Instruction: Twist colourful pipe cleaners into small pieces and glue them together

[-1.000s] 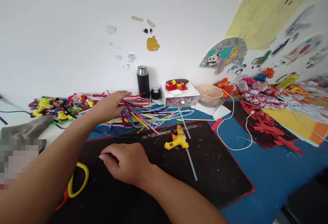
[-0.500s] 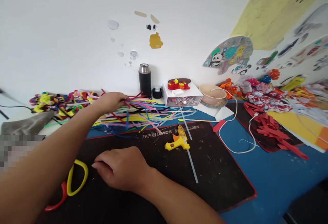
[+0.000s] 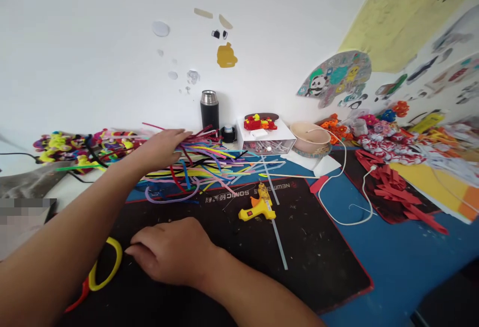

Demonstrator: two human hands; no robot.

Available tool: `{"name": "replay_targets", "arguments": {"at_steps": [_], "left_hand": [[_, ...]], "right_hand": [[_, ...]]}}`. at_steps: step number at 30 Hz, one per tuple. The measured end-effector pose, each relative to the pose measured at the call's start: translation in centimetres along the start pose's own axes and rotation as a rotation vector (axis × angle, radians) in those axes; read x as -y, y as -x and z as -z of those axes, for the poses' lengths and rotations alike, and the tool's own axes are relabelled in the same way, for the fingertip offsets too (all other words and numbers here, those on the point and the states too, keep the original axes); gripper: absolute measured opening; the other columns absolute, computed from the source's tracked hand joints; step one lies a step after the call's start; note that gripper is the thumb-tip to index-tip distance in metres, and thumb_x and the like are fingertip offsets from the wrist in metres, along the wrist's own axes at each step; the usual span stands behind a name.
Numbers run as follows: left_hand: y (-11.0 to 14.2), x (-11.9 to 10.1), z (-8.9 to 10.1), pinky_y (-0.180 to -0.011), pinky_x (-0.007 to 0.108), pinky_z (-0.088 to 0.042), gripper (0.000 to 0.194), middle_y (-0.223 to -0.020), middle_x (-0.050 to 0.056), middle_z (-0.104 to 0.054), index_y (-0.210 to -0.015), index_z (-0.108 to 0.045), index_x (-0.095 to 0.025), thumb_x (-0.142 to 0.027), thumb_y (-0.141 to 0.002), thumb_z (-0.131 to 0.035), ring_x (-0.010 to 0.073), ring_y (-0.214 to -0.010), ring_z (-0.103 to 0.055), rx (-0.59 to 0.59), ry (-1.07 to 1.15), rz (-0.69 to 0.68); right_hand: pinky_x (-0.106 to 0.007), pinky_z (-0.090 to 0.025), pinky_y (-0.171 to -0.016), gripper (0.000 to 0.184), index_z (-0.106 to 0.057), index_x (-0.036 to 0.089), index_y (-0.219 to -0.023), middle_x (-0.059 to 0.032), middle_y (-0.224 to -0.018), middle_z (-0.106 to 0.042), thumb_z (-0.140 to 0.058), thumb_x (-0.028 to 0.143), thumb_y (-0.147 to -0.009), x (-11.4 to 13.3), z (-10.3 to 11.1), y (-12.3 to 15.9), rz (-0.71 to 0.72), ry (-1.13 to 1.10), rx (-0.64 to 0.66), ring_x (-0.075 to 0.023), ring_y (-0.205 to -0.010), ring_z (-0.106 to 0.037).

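Left hand [image 3: 162, 146]: at nine o'clock in the view, over and apparently touching a loose pile of long, multicoloured fuzzy craft stems [image 3: 204, 171]; grip on any stem, cannot tell. Right hand [image 3: 175, 251]: at seven o'clock, curled narrow above a black, red-edged mat [image 3: 318, 267], nothing visible in it. Yellow glue gun with translucent stick [image 3: 266, 210]: at five o'clock, lying on the mat. Blue table [image 3: 396, 247] beneath. Step, as judged: picking through stems. Next move's demand: light, selective pinch, given the tangle.
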State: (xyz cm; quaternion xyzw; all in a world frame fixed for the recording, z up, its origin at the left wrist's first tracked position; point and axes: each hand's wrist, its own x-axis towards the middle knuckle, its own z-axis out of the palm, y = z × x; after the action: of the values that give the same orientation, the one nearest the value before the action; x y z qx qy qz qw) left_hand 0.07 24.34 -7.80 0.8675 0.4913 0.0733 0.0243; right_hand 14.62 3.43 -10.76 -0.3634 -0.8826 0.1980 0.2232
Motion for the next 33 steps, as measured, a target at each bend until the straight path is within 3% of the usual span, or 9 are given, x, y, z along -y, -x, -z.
{"name": "replay_targets", "arguments": {"at_steps": [3,7,9,15,21,25,28,31,33], "left_hand": [[3.2,-1.4,0.9,-0.117,0.051,-0.04,0.048,-0.138,0.015,-0.067,-0.133,-0.069,-0.019,-0.038,-0.092,-0.053,0.036,-0.135,-0.055,-0.208,0.001,-0.013],[6.8,-4.4,1.2,-0.092,0.042,-0.056,0.032,-0.11,0.008,-0.078,-0.11,-0.077,-0.028,-0.042,-0.097,-0.052,0.0312,-0.102,-0.07,0.049,0.181,-0.083],[7.4,-5.1,0.5,-0.09,0.041,-0.057,0.032,-0.114,0.005,-0.079,-0.111,-0.077,-0.031,-0.035,-0.096,-0.05,0.0301,-0.101,-0.072,0.162,0.207,-0.086],[5.1,-3.3,-1.6,-0.113,0.05,-0.047,0.058,-0.145,0.016,-0.065,-0.146,-0.059,-0.018,-0.025,-0.09,-0.046,0.0337,-0.133,-0.06,-0.01,0.176,-0.042],[2.3,-1.0,-2.4,-0.097,0.041,-0.056,0.076,-0.121,0.011,-0.076,-0.163,-0.033,-0.02,-0.035,-0.091,-0.053,0.0301,-0.108,-0.074,-0.108,0.33,0.132],[2.3,0.1,-2.3,-0.098,0.04,-0.055,0.085,-0.137,0.012,-0.072,-0.166,-0.026,-0.021,-0.037,-0.089,-0.057,0.0317,-0.116,-0.072,-0.096,0.261,0.167],[2.9,0.7,-1.3,-0.095,0.041,-0.055,0.072,-0.135,0.012,-0.074,-0.162,-0.037,-0.021,-0.038,-0.093,-0.052,0.0331,-0.116,-0.072,-0.187,0.176,0.258],[3.4,0.7,-0.2,-0.1,0.048,-0.052,0.045,-0.129,0.011,-0.076,-0.134,-0.069,-0.024,-0.035,-0.094,-0.051,0.0381,-0.119,-0.069,-0.081,0.005,0.224],[3.6,0.1,0.3,-0.106,0.053,-0.046,0.037,-0.124,0.013,-0.078,-0.118,-0.077,-0.024,-0.033,-0.095,-0.049,0.0399,-0.121,-0.067,-0.032,-0.104,0.158]], "right_hand": [[-0.026,-0.051,-0.062,0.025,-0.07,0.025,-0.112,0.0021,-0.103,-0.082,-0.055,0.044,-0.107,0.2,0.2,0.1,0.011,-0.002,0.002,-0.0206,-0.092,-0.079],[-0.026,-0.05,-0.06,0.029,-0.071,0.023,-0.109,0.0003,-0.1,-0.083,-0.051,0.044,-0.108,0.4,0.2,0.1,0.033,0.003,-0.002,-0.0201,-0.089,-0.078],[-0.024,-0.051,-0.063,0.032,-0.072,0.024,-0.107,-0.0004,-0.099,-0.082,-0.049,0.046,-0.109,0.2,0.0,0.1,0.029,-0.022,-0.023,-0.0193,-0.089,-0.078],[-0.025,-0.051,-0.066,0.03,-0.071,0.024,-0.107,-0.0003,-0.099,-0.083,-0.049,0.045,-0.109,0.0,-0.1,0.1,0.016,-0.024,-0.036,-0.0195,-0.09,-0.078],[-0.026,-0.05,-0.066,0.03,-0.071,0.025,-0.111,0.0011,-0.103,-0.083,-0.05,0.045,-0.109,0.1,0.2,0.0,0.001,0.0,0.003,-0.0199,-0.094,-0.078],[-0.026,-0.05,-0.064,0.03,-0.071,0.024,-0.111,0.0012,-0.104,-0.083,-0.05,0.046,-0.109,0.1,0.0,0.0,0.002,-0.005,0.009,-0.02,-0.095,-0.078],[-0.025,-0.05,-0.064,0.029,-0.071,0.025,-0.111,0.0011,-0.102,-0.083,-0.051,0.046,-0.108,0.1,0.0,0.1,0.01,-0.016,-0.008,-0.0194,-0.093,-0.078],[-0.025,-0.049,-0.061,0.029,-0.07,0.025,-0.11,0.0014,-0.101,-0.083,-0.049,0.045,-0.109,0.3,0.2,0.0,0.035,-0.006,-0.004,-0.0192,-0.092,-0.078],[-0.026,-0.048,-0.06,0.029,-0.07,0.024,-0.109,0.0013,-0.101,-0.083,-0.05,0.044,-0.109,0.4,0.3,0.0,0.028,0.011,0.015,-0.0196,-0.091,-0.078]]}}
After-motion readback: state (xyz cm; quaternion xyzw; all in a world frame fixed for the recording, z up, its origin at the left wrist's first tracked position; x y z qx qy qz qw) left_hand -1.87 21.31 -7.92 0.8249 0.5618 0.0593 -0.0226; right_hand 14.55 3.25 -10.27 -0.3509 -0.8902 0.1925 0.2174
